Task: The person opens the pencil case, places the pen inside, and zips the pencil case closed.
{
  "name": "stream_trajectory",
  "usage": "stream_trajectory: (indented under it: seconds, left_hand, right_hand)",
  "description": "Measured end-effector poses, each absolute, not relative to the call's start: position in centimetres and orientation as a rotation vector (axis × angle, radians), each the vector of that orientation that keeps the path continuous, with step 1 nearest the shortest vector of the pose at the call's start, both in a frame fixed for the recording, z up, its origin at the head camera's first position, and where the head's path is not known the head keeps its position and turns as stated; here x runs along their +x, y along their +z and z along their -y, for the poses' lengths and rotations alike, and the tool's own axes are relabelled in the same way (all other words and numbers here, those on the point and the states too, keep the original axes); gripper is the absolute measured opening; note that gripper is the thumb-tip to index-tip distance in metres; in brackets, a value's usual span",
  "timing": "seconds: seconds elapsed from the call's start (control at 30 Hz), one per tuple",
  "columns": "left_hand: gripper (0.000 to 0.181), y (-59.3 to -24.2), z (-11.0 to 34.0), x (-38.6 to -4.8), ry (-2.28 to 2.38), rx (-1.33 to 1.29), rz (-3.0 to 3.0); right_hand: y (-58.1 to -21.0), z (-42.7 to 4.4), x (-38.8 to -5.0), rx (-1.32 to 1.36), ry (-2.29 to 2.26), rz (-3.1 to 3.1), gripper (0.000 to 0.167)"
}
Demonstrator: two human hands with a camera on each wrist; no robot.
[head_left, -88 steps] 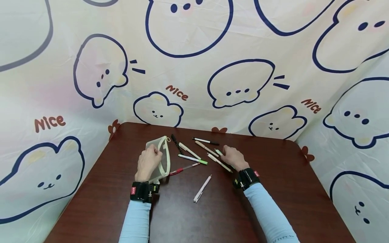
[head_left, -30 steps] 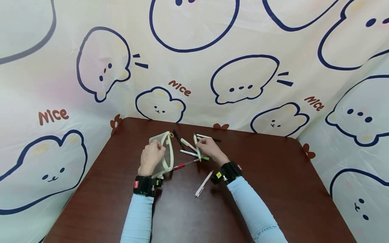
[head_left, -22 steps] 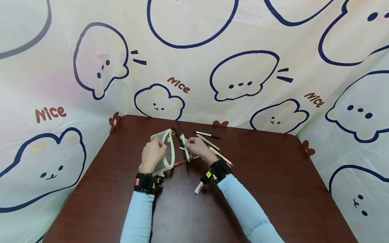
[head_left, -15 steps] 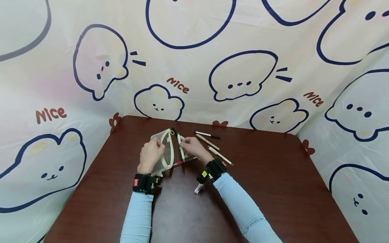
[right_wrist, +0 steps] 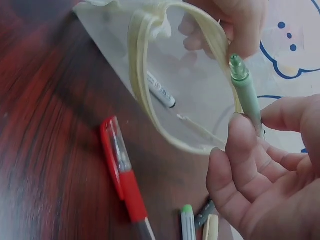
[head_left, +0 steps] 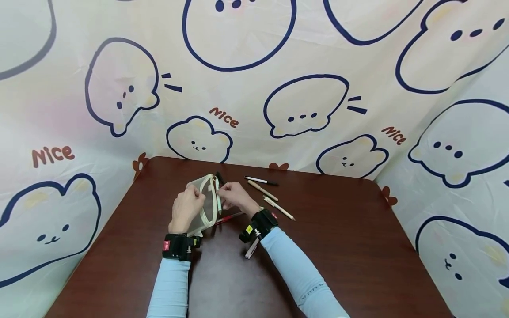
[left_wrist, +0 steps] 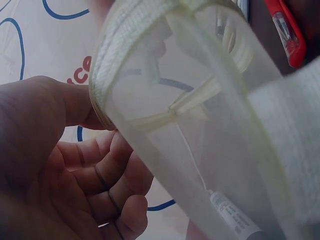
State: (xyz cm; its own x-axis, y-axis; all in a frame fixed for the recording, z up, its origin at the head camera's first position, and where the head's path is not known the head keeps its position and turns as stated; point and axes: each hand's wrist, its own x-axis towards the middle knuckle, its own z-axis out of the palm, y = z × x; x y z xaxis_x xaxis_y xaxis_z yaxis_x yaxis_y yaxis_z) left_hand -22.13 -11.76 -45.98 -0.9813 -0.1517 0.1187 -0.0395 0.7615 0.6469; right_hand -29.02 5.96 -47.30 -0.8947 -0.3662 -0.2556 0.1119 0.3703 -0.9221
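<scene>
In the head view my left hand (head_left: 187, 208) pinches the edge of a translucent pouch (left_wrist: 200, 135) with cream zipper trim, its mouth held open toward the right. A white pen or marker (right_wrist: 161, 90) lies inside it. My right hand (head_left: 237, 197) holds a light green pen (right_wrist: 246, 92) between thumb and fingers, right beside the pouch's mouth. In the right wrist view the pen's clear green end stands by the zipper rim, outside the pouch or at its opening; I cannot tell which. A red pen (right_wrist: 131, 192) lies on the table below the mouth.
Right of my right hand lie a black-and-white pen (head_left: 260, 180), a beige pen (head_left: 262, 190) and a cream pen (head_left: 279, 208). A white pen (head_left: 252, 249) is partly under my right wrist camera. A green-ended marker (right_wrist: 187, 222) lies near the red pen. A printed cloth hangs behind the table.
My right hand has picked up the green pen from the right-hand group and carried it left to the pouch's mouth. My left hand keeps its grip on the pouch.
</scene>
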Motion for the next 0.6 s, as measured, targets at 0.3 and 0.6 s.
stream_trajectory:
  seconds: [0.3, 0.6]
  left_hand:
    - [0.012, -46.0, 11.5, -22.0, -1.038, 0.173, 2.789]
    - [0.013, -45.8, 11.4, -22.3, -1.009, 0.156, 2.757]
  right_hand:
    - [-47.4, -4.7, -28.8, -0.184, -1.558, -2.176, 0.020]
    - [-47.6, -3.5, -28.9, -0.227, -1.495, -2.215, 0.021]
